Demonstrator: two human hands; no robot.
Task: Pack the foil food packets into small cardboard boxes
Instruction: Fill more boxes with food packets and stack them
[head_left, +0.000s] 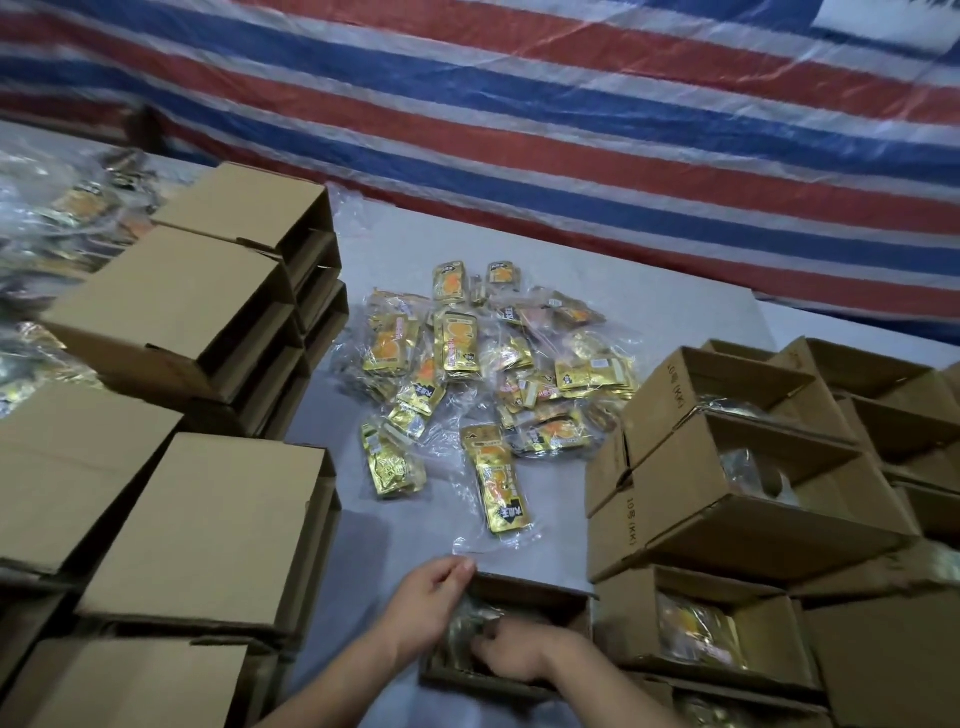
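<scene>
Both hands work at an open small cardboard box (535, 590) at the bench's (649, 306) near edge. The left hand (428, 597) rests at the box's left rim, its grip curled on clear wrapping. The right hand (511, 652) reaches inside, fingers pressed on foil packets (467, 626) there. Loose gold-and-orange foil packets (483, 364) lie heaped mid-bench; their print is unreadable. Filled boxes (727, 499) stacked at right read "10号 (KK)". Closed boxes (202, 525) stand at left.
</scene>
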